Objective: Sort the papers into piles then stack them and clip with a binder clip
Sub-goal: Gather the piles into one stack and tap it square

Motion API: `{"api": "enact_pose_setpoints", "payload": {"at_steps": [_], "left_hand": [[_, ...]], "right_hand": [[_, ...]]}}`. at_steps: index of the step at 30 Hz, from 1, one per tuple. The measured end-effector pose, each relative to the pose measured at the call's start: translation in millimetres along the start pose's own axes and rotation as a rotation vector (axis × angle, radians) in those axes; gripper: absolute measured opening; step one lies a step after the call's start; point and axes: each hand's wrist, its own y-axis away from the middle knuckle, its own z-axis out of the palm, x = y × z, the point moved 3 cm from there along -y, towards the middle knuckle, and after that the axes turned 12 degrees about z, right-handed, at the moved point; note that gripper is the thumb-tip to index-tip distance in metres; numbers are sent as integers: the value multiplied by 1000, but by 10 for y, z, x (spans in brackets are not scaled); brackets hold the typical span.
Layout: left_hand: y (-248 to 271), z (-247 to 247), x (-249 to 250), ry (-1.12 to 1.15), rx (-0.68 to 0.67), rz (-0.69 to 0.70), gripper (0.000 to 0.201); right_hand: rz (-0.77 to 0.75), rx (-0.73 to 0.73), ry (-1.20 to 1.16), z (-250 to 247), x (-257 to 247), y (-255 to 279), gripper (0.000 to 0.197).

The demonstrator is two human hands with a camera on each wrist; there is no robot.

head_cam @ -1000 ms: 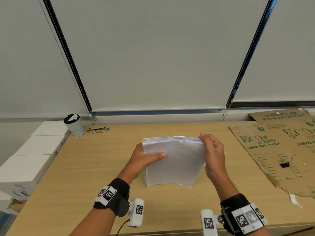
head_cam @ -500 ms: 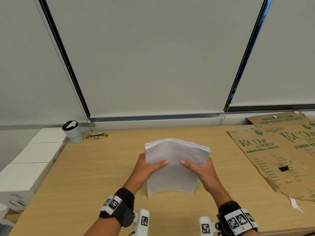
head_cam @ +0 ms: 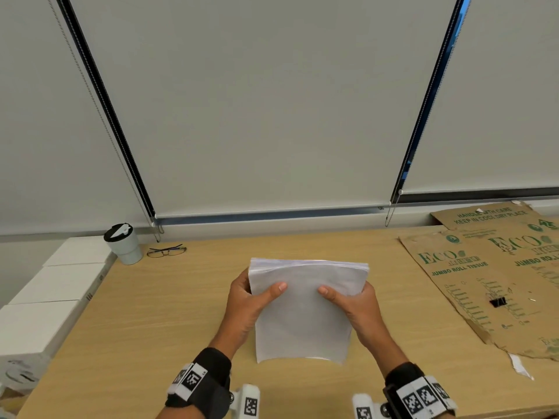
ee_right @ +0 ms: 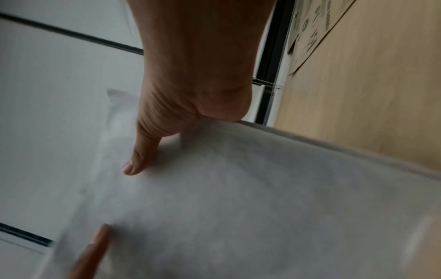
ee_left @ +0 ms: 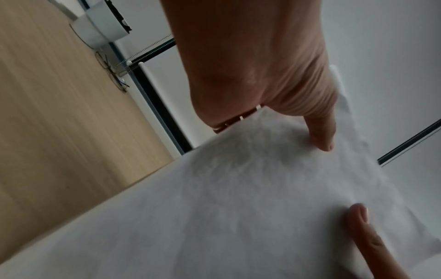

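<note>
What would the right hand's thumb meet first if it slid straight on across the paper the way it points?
Probably the left hand's thumb, across the stack of papers; the right hand faces it, though depth is unclear.

An office is showing: roller blinds (head_cam: 266,101) hanging behind the wooden desk (head_cam: 151,313); stacked white boxes (head_cam: 51,297) sitting beside it.

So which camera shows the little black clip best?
The head view. The binder clip lies in plain sight on the flattened cardboard, to the right of the paper stack. Neither wrist view shows it; they show only hands, paper, wall and table.
</note>
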Motion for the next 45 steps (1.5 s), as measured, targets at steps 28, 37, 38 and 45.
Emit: {"api": "enact_pose_setpoints", "payload": {"at_steps": [28,37,38,45], "left_hand": [[310,-63,-260,-43,-67,-110,33],[203,-50,-67,-43,-120,-44,38],[167,-38,-14,-46,-124,-27,38],[-53,-10,215,-52,-142,31,30]], "right_hand": [[152,-141,303,-258,1187,188,48],[-51,-135,96,-45,174,324,43],[-86,-135,91,-27,31,335,39],[-191,-74,112,99,-351,237,26]]}}
